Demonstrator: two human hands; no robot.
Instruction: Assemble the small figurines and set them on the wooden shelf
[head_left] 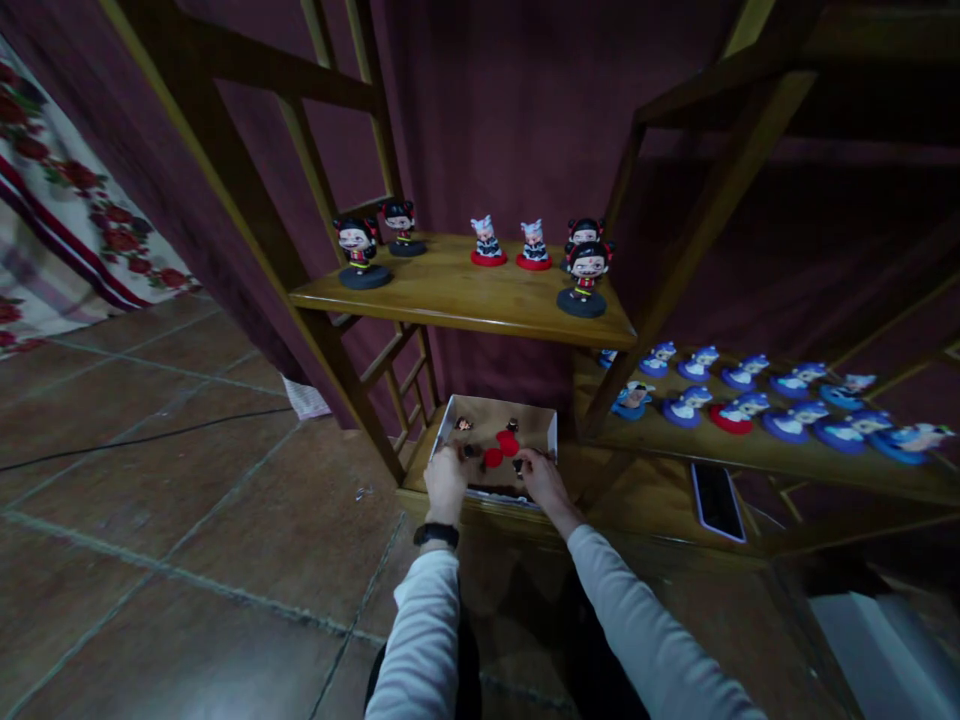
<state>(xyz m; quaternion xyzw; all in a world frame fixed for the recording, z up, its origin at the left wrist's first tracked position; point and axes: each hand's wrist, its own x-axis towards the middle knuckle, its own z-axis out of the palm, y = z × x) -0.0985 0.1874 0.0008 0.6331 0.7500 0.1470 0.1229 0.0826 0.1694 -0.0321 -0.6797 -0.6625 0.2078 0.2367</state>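
where arms extend: grips (446,482) (544,480) at box (544,420)

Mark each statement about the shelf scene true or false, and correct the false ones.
1. Both hands reach into the cardboard box. True: left hand, right hand.
2. The box holds blue-based figurines. False: red-based pieces lie in it.
3. A phone lies on the low shelf, right of the box. True.
4. The upper shelf holds only black-haired figurines. False: two pale figurines on red bases stand among them.
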